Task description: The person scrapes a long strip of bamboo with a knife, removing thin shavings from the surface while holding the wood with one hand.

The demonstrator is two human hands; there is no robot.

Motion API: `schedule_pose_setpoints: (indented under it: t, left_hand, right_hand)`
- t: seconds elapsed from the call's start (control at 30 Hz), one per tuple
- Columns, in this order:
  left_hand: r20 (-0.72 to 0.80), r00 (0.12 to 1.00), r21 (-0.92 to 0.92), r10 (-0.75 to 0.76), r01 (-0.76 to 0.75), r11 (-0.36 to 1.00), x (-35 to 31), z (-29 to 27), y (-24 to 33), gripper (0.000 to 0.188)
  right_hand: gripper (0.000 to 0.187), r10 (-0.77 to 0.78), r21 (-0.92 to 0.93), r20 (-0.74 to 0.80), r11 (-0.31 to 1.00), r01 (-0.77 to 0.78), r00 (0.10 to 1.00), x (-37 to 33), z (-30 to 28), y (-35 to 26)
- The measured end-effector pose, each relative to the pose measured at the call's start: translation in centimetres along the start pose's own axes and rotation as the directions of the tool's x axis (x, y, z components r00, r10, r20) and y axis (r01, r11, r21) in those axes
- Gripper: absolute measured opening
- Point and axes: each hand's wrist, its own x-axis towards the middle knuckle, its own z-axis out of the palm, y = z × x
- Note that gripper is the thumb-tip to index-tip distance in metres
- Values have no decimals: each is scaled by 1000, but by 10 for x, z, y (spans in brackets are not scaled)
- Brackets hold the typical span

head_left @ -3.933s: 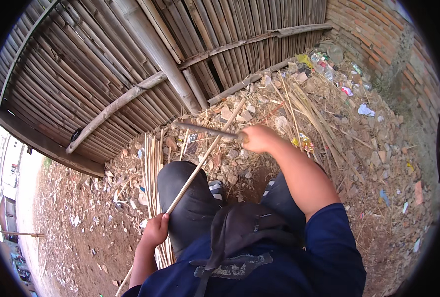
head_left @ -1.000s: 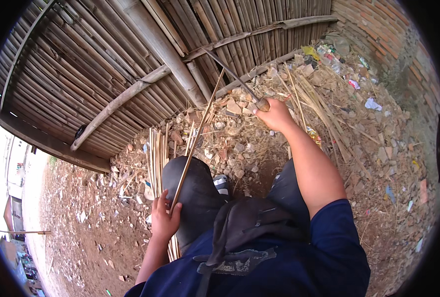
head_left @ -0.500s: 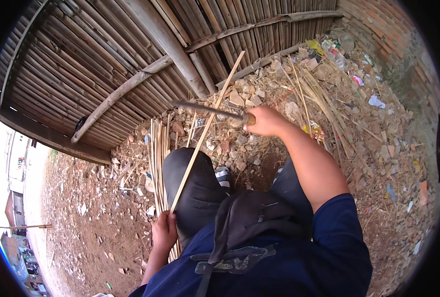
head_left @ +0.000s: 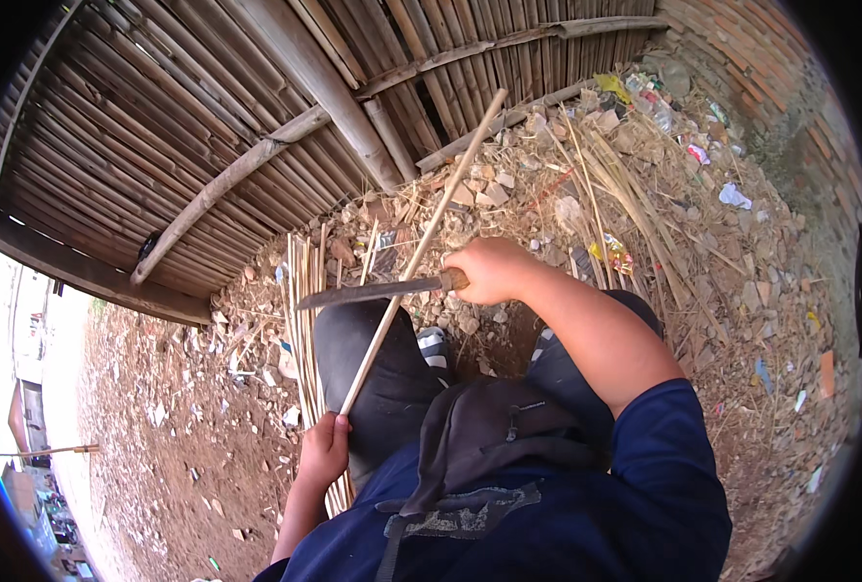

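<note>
My left hand point(head_left: 326, 448) is closed round the lower end of a long pale bamboo strip point(head_left: 440, 215), which slants up and away to the right across my left knee. In my right hand point(head_left: 494, 271) is the wooden handle of a machete point(head_left: 373, 292). Its dark blade points left and crosses the strip a little beyond my knee; whether the edge touches the strip I cannot tell. Beside my left leg lies a bundle of similar bamboo strips point(head_left: 304, 291), partly hidden by the leg and my left forearm.
A bamboo-slat wall point(head_left: 188, 126) with a thick pole point(head_left: 324, 87) stands ahead, and a brick wall point(head_left: 761, 58) at the far right. More bamboo strips point(head_left: 634, 204) lie on the rubble-strewn ground to the right. Plastic litter point(head_left: 734, 196) is scattered there.
The machete and my right hand have come down along the strip toward me. The strip's far end has swung slightly right and appears turned; my left hand stays in about the same place.
</note>
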Motion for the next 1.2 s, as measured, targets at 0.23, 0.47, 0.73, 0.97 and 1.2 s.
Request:
schedule_pose_setpoints:
  t: [0.23, 0.47, 0.73, 0.97, 1.2]
  left_hand:
    - [-32, 997, 29, 76, -75, 997, 8, 1, -1, 39]
    - [4, 1000, -28, -7, 7, 1000, 7, 2, -8, 37]
    - [-16, 1000, -62, 14, -15, 998, 11, 1, -1, 39]
    - [1, 1000, -45, 4, -3, 999, 10, -1, -6, 39]
    - [-28, 999, -70, 25, -27, 997, 12, 1, -5, 37]
  right_hand:
    - [23, 209, 194, 68, 956, -218, 976, 24, 4, 47]
    - [17, 60, 35, 72, 997, -62, 996, 6, 5, -8]
    - [20, 310, 223, -131, 935, -277, 942, 18, -1, 52]
    - [17, 18, -101, 63, 995, -12, 998, 1, 1, -15]
    - [22, 402, 252, 23, 884, -394, 915, 18, -10, 66]
